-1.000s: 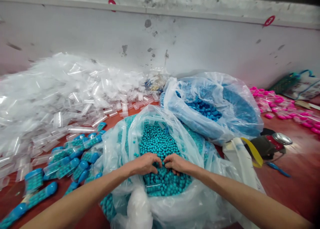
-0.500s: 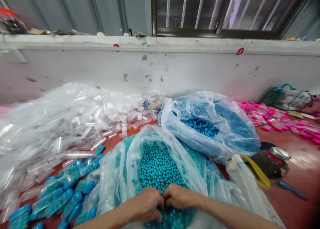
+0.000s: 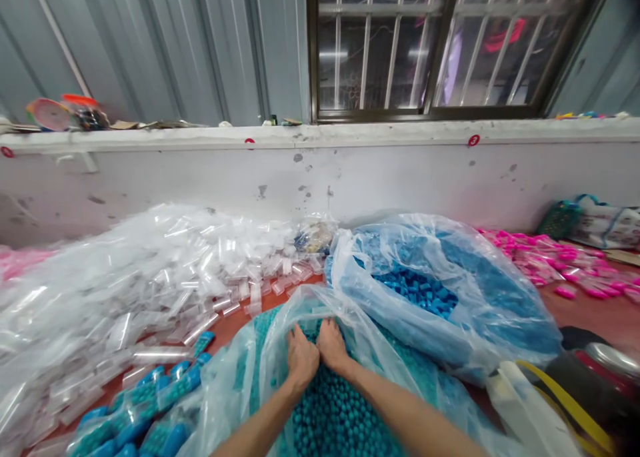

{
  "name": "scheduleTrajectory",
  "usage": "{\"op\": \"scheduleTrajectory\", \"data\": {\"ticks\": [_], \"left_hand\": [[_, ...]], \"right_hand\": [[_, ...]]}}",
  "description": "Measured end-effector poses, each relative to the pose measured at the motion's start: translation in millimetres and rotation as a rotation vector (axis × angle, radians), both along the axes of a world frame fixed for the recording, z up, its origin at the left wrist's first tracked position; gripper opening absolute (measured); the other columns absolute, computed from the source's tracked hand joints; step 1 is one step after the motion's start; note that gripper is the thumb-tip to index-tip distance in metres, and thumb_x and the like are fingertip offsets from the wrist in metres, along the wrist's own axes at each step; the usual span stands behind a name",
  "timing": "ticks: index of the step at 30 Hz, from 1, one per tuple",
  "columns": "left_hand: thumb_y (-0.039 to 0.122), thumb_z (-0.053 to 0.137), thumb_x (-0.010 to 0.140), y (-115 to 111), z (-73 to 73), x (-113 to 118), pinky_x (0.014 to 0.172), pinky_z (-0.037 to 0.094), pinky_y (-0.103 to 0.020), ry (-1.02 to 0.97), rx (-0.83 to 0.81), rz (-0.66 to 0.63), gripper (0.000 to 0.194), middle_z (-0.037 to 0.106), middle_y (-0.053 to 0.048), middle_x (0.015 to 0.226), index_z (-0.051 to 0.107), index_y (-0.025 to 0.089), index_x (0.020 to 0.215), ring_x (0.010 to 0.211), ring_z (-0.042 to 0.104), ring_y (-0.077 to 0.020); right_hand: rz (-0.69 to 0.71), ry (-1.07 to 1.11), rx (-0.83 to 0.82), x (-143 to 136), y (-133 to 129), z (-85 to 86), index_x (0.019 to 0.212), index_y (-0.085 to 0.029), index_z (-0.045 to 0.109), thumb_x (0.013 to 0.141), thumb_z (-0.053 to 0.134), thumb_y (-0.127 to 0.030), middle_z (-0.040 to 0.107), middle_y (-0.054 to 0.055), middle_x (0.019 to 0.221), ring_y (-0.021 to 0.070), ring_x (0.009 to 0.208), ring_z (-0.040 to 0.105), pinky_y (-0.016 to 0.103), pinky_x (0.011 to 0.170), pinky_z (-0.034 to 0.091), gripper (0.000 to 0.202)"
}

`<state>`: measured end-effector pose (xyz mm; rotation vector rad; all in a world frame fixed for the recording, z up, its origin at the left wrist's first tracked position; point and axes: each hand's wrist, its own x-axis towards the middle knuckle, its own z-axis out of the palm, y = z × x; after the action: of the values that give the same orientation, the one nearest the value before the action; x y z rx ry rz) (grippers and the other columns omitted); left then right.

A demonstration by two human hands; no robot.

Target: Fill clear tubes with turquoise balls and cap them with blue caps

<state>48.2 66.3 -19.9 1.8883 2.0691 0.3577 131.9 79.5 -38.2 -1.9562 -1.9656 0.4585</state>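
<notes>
Both my hands reach into an open translucent plastic bag (image 3: pixel 273 350) full of small round teal beads (image 3: pixel 327 410). At the bag's far inner side, my left hand (image 3: pixel 303 356) has its fingers curled downward against the beads. Right beside it, almost touching, my right hand (image 3: pixel 331 345) is curled in the same way. The fingertips of both are hidden, and whatever lies inside them does not show. To the left of the bag are several clear containers of teal beads with blue caps (image 3: pixel 131 427).
A large heap of clear plastic containers (image 3: pixel 200 257) spreads along the wall at left. Behind the bead bag, another plastic bag (image 3: pixel 480 304) holds blue caps (image 3: pixel 420 290). Pink pieces (image 3: pixel 555 260) lie at far right. A yellow strap (image 3: pixel 565 400) and a silver-lidded jar (image 3: pixel 613 360) are near right.
Both hands have moved forward, from the near part of the beads to the bag's far side. The camera has tilted up, showing more of the window.
</notes>
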Motion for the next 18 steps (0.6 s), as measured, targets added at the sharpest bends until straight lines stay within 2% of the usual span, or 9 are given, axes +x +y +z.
{"op": "scheduleTrajectory", "data": {"ticks": [3, 5, 7, 9, 11, 13, 15, 18], "left_hand": [[0.009, 0.032, 0.078, 15, -5.5, 7, 0.098, 0.031, -0.033, 0.02, 0.073, 0.071, 0.052, 0.039, -0.021, 0.131, 0.026, 0.004, 0.129, 0.123, 0.037, -0.0252], [0.012, 0.033, 0.078, 26, -7.2, 6, 0.099, 0.029, -0.035, 0.031, 0.101, 0.087, 0.051, 0.038, -0.023, 0.131, 0.028, 0.004, 0.128, 0.124, 0.035, -0.0274], [0.014, 0.036, 0.078, 33, -9.1, 3, 0.098, 0.03, -0.035, 0.032, 0.112, 0.048, 0.048, 0.042, -0.023, 0.128, 0.035, 0.003, 0.125, 0.122, 0.037, -0.0279], [0.017, 0.039, 0.078, 33, -12.0, -1, 0.095, 0.033, -0.033, 0.025, 0.107, -0.045, 0.042, 0.051, -0.017, 0.12, 0.045, 0.008, 0.119, 0.115, 0.044, -0.0255], [0.023, 0.043, 0.077, 25, -15.6, -3, 0.091, 0.037, -0.032, 0.019, 0.09, -0.137, 0.036, 0.058, -0.011, 0.109, 0.053, 0.015, 0.111, 0.106, 0.051, -0.0232], [0.029, 0.046, 0.077, 15, -18.4, -6, 0.089, 0.038, -0.032, 0.021, 0.081, -0.179, 0.035, 0.06, -0.009, 0.104, 0.056, 0.018, 0.109, 0.101, 0.054, -0.0228], [0.03, 0.042, 0.08, 10, -19.8, -10, 0.092, 0.036, -0.034, 0.034, 0.095, -0.155, 0.037, 0.057, -0.012, 0.111, 0.054, 0.015, 0.112, 0.106, 0.05, -0.0242], [0.018, 0.031, 0.084, 18, -19.8, -15, 0.098, 0.03, -0.036, 0.06, 0.113, -0.078, 0.039, 0.049, -0.017, 0.121, 0.047, 0.009, 0.118, 0.117, 0.041, -0.0255]], "right_hand": [[0.132, 0.062, 0.047, -1, 10, -2.1, 0.123, -0.01, 0.044, 0.081, 0.037, -0.013, 0.043, 0.019, 0.129, 0.0276, 0.12, 0.037, 0.04, 0.097, 0.029, 0.042], [0.263, 0.11, 0.053, 5, 16, 0.0, 0.118, -0.016, 0.051, 0.077, 0.045, -0.014, 0.051, 0.012, 0.124, 0.0242, 0.117, 0.041, 0.032, 0.097, 0.031, 0.041], [0.374, 0.155, 0.026, 15, 23, 2.5, 0.109, -0.019, 0.058, 0.07, 0.048, -0.01, 0.06, 0.005, 0.113, 0.0194, 0.107, 0.051, 0.024, 0.091, 0.037, 0.041], [0.436, 0.185, -0.012, 25, 26, 2.7, 0.1, -0.019, 0.064, 0.067, 0.045, -0.007, 0.066, 0.002, 0.103, 0.0156, 0.096, 0.058, 0.02, 0.084, 0.041, 0.04], [0.442, 0.19, -0.032, 34, 23, -0.3, 0.095, -0.017, 0.066, 0.066, 0.041, -0.006, 0.067, 0.004, 0.099, 0.0153, 0.092, 0.059, 0.02, 0.083, 0.041, 0.04], [0.42, 0.179, -0.041, 42, 12, -4.3, 0.093, -0.014, 0.067, 0.066, 0.038, -0.005, 0.067, 0.007, 0.098, 0.0174, 0.093, 0.058, 0.024, 0.085, 0.04, 0.04], [0.407, 0.151, -0.035, 45, -4, -5.0, 0.093, -0.013, 0.067, 0.066, 0.038, -0.005, 0.066, 0.009, 0.098, 0.0195, 0.095, 0.057, 0.027, 0.086, 0.039, 0.04], [0.362, 0.056, 0.029, 42, -21, 7.9, 0.093, -0.016, 0.065, 0.073, 0.036, -0.006, 0.065, 0.009, 0.094, 0.0193, 0.091, 0.056, 0.027, 0.081, 0.039, 0.037]]}}
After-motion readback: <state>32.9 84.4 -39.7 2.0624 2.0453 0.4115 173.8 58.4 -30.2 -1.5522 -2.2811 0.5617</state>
